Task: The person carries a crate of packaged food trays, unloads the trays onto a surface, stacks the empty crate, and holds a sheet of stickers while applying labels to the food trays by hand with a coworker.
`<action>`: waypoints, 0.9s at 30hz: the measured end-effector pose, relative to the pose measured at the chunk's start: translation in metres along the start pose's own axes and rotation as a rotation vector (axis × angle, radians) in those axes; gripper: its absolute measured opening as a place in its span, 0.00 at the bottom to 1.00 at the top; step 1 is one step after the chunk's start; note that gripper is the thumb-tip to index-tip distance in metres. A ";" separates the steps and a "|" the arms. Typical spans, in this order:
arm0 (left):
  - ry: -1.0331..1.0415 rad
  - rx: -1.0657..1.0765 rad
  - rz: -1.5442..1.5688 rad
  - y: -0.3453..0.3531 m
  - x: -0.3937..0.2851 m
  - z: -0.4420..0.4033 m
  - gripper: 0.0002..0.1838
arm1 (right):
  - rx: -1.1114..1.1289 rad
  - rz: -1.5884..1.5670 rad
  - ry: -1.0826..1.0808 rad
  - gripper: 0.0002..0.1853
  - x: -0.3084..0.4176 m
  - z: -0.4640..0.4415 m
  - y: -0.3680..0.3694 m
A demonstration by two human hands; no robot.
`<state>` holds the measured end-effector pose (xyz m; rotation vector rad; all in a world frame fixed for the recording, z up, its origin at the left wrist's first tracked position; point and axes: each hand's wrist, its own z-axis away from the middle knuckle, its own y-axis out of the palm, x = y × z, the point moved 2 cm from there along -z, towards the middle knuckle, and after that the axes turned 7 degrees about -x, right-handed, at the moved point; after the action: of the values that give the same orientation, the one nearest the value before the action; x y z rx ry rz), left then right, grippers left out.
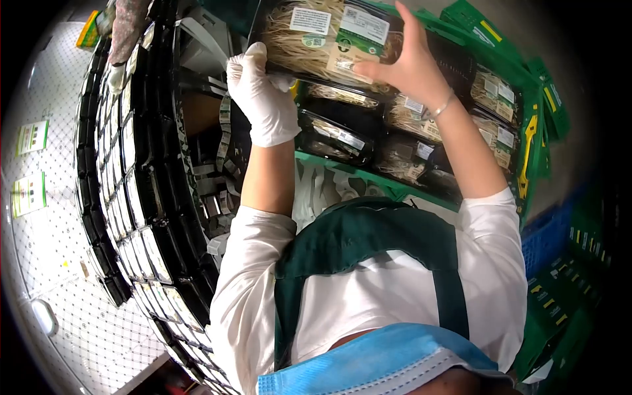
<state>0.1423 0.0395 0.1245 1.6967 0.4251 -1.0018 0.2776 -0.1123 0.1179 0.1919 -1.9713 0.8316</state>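
Note:
My left hand (260, 99), in a white glove, grips the left end of a clear-topped black tray pack (289, 49) of pale, thin strands. The pack is raised over a green crate and carries a white label (363, 27) above a green-and-beige one. My right hand (418, 62) is bare. Its thumb rests on the lower part of the label, with the index finger stretched away toward the top of the view; the other fingers are mostly hidden. Similar packs, including one (336, 138) below my hands, lie in the green crate (349, 164).
Tall stacks of black trays (141, 164) stand along my left. Between them and the crate lie curled label strips (224, 131). More green crates (559, 283) and a blue crate (546, 237) stand at right. Another person's sleeve (128, 29) shows at upper left.

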 end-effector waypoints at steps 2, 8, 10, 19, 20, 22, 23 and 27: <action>-0.006 -0.057 0.009 -0.006 -0.003 0.004 0.09 | -0.065 0.064 -0.160 0.63 0.011 0.006 0.003; 0.006 -0.056 0.026 -0.005 -0.008 0.015 0.09 | 0.065 0.088 -0.187 0.59 0.013 0.011 0.006; -0.039 -0.092 0.020 -0.004 -0.009 0.014 0.11 | -0.086 0.087 -0.301 0.43 0.016 0.014 0.003; 0.745 0.331 -0.770 0.034 0.055 -0.040 0.11 | 0.366 0.173 0.184 0.45 -0.074 0.067 -0.089; 1.152 0.451 -1.189 0.050 0.073 -0.038 0.09 | 0.430 0.179 0.280 0.44 -0.084 0.087 -0.099; 1.018 0.867 -1.617 0.063 0.133 -0.034 0.04 | 0.475 0.458 0.226 0.44 -0.103 0.126 -0.110; 1.112 0.965 -1.763 0.061 0.169 -0.027 0.03 | 0.548 0.527 0.259 0.44 -0.102 0.142 -0.107; 0.433 1.079 -1.793 0.040 0.207 -0.009 0.23 | 0.573 0.689 0.119 0.43 -0.123 0.187 -0.094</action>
<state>0.2951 -0.0070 -0.0131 2.2568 2.2392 -2.3651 0.2525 -0.3245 0.0027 -0.2224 -1.6399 1.8029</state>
